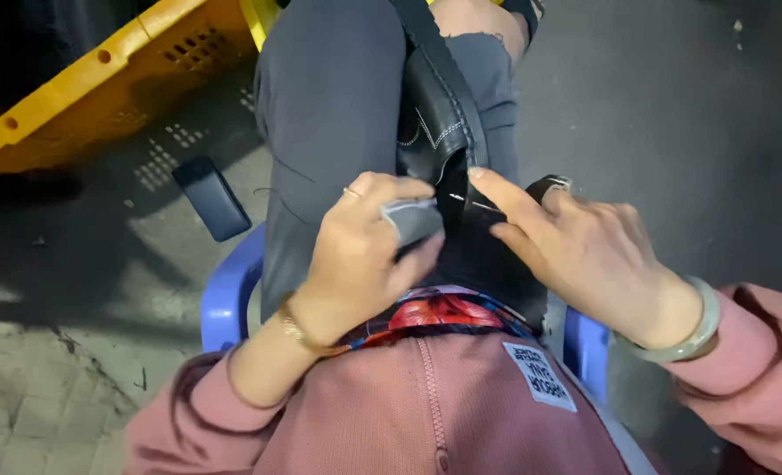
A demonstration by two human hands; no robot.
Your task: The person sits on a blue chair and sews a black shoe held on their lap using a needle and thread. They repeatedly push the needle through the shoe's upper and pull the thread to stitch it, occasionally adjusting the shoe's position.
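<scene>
At frame centre, on the lap, the black leather piece (439,132) lay soft and pliable. The left hand (356,255) pinched a grey folded edge (413,220); the right hand (584,255) pressed open-fingered beside the needle (472,204).

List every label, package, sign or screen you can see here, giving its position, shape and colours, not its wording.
Sewn label: on the pink top, lower centre-right; tilted white rectangle with dark print.
Dark phone-like slab: lying on the floor left of the person's leg; rounded rectangle, unlit.
No packages or signs visible.
</scene>
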